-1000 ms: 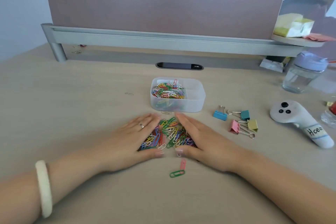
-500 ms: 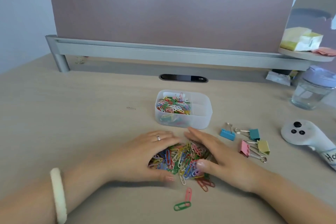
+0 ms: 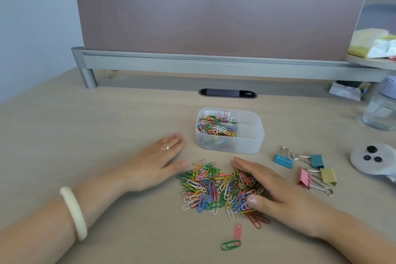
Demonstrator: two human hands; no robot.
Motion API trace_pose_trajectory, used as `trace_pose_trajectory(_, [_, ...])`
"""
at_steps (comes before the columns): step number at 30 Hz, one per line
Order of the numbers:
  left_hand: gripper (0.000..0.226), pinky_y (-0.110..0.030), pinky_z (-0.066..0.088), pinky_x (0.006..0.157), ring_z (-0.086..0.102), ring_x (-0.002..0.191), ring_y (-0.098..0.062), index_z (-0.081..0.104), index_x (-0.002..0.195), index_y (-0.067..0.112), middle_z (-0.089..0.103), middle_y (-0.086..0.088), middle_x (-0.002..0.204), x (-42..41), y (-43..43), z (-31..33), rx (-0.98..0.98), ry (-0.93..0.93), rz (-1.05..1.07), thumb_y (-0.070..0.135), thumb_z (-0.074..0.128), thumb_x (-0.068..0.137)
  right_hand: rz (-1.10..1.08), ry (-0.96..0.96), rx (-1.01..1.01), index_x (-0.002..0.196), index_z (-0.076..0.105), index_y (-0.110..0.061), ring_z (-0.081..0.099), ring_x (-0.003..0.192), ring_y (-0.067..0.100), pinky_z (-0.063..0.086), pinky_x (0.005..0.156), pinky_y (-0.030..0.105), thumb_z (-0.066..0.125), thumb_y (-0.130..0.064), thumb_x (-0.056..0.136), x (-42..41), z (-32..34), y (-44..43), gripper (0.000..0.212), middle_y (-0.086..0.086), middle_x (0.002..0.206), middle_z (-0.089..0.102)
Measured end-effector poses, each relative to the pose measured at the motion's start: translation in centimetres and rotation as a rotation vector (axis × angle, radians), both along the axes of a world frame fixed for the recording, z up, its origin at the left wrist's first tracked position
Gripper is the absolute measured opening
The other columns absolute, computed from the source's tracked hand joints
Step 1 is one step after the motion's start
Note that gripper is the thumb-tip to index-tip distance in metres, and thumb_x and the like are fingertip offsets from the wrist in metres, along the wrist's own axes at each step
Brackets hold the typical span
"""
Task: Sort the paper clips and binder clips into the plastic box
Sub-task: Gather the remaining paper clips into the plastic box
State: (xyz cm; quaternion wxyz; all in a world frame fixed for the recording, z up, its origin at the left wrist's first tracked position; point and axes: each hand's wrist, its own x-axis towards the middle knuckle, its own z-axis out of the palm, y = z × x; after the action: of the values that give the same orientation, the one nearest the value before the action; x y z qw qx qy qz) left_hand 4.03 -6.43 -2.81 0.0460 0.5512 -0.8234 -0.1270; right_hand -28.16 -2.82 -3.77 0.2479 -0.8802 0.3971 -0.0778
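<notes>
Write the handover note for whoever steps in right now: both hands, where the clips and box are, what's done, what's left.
Left hand: flat on the desk, open, just left of the paper clip pile, holding nothing.
Right hand: open, resting on the pile's right edge, nothing gripped.
Plastic box: behind the pile; its left compartment already holds paper clips, the right compartments look empty.
Two stray clips, pink and green, lie nearer the person.
Four binder clips sit on the desk right of the box, untouched.
Left to do: move the pile and strays into the box, then the binder clips.
</notes>
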Motion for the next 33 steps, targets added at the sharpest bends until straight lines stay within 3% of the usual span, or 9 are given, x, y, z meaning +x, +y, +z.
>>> trace_pose_trajectory(5, [0.100, -0.004, -0.025, 0.097, -0.028, 0.131, 0.006, -0.020, 0.136, 0.034, -0.026, 0.015, 0.146, -3.2, 5.1, -0.2, 0.043, -0.046, -0.229, 0.086, 0.019, 0.059, 0.063, 0.181, -0.102, 0.142, -0.011, -0.032, -0.023, 0.124, -0.022, -0.014, 0.098, -0.004, 0.050, -0.076, 0.062, 4.7, 1.4, -0.1, 0.109, -0.028, 0.139, -0.018])
trace_pose_trajectory(9, [0.107, -0.002, -0.014, 0.102, -0.019, 0.130, 0.015, -0.010, 0.137, 0.040, -0.010, 0.022, 0.148, -3.5, 5.2, -0.1, 0.031, 0.082, -0.219, 0.083, 0.042, 0.055, -0.023, 0.053, 0.003, 0.143, -0.004, -0.034, -0.002, 0.135, -0.013, -0.001, 0.101, -0.003, 0.065, -0.064, 0.064, 4.8, 2.3, 0.2, 0.109, -0.025, 0.148, 0.003])
trace_pose_trajectory(11, [0.109, -0.003, -0.003, 0.104, -0.008, 0.129, 0.015, 0.000, 0.140, 0.036, 0.005, 0.023, 0.146, -3.3, 4.8, -0.1, -0.052, 0.114, -0.208, 0.082, 0.050, 0.054, -0.059, 0.103, -0.078, 0.143, -0.003, -0.037, 0.004, 0.133, -0.009, 0.005, 0.107, 0.006, 0.063, -0.070, 0.060, 3.6, 2.4, 0.0, 0.111, -0.027, 0.140, 0.011])
trace_pose_trajectory(13, [0.107, -0.012, 0.009, 0.106, 0.008, 0.128, 0.005, 0.011, 0.141, 0.031, 0.020, 0.017, 0.144, -3.6, 4.5, 0.0, -0.153, 0.075, -0.190, 0.083, 0.047, 0.054, -0.048, 0.184, -0.239, 0.142, 0.001, -0.037, 0.015, 0.125, -0.001, 0.014, 0.109, 0.019, 0.055, -0.078, 0.057, 3.1, 2.4, 0.1, 0.109, -0.023, 0.130, 0.021])
trace_pose_trajectory(16, [0.091, -0.021, 0.024, 0.100, 0.024, 0.114, -0.004, 0.030, 0.135, 0.032, 0.036, 0.011, 0.127, -4.8, 3.7, 0.2, -0.231, 0.060, -0.192, 0.081, 0.044, 0.059, -0.038, 0.204, -0.359, 0.139, 0.022, -0.035, 0.032, 0.107, 0.008, 0.028, 0.094, 0.023, 0.048, -0.078, 0.063, 4.1, 2.1, -0.3, 0.091, -0.010, 0.111, 0.036])
trace_pose_trajectory(18, [0.078, -0.021, 0.029, 0.095, 0.028, 0.106, -0.003, 0.037, 0.131, 0.035, 0.037, 0.013, 0.115, -5.4, 3.1, 0.2, -0.220, 0.088, -0.215, 0.075, 0.048, 0.065, -0.003, 0.189, -0.372, 0.133, 0.035, -0.032, 0.042, 0.101, 0.012, 0.034, 0.084, 0.023, 0.049, -0.070, 0.073, 4.8, 2.1, -0.9, 0.073, -0.005, 0.105, 0.043])
trace_pose_trajectory(22, [0.062, -0.024, 0.038, 0.087, 0.038, 0.102, -0.006, 0.044, 0.122, 0.035, 0.045, 0.010, 0.109, -6.3, 2.2, 0.3, -0.169, 0.125, -0.206, 0.069, 0.043, 0.070, 0.003, 0.141, -0.287, 0.126, 0.046, -0.029, 0.053, 0.100, 0.015, 0.044, 0.086, 0.035, 0.052, -0.052, 0.083, 5.2, 2.7, -1.7, 0.048, -0.002, 0.107, 0.052])
trace_pose_trajectory(25, [0.055, -0.033, 0.045, 0.080, 0.046, 0.093, -0.009, 0.047, 0.113, 0.030, 0.047, 0.008, 0.100, -6.6, 1.8, 0.4, -0.150, 0.099, -0.196, 0.065, 0.036, 0.071, 0.002, 0.128, -0.239, 0.124, 0.049, -0.028, 0.053, 0.102, 0.014, 0.043, 0.088, 0.032, 0.053, -0.042, 0.087, 5.5, 3.2, -2.3, 0.040, -0.004, 0.109, 0.054])
trace_pose_trajectory(33, [0.029, -0.033, 0.040, 0.072, 0.048, 0.086, -0.012, 0.044, 0.105, 0.027, 0.052, 0.009, 0.087, -6.9, 1.8, 0.8, -0.193, 0.033, -0.141, 0.049, 0.042, 0.086, -0.045, 0.022, -0.184, 0.105, 0.062, -0.024, 0.050, 0.089, 0.003, 0.040, 0.077, 0.017, 0.060, -0.033, 0.084, 5.4, 3.1, -3.5, 0.023, -0.006, 0.104, 0.065])
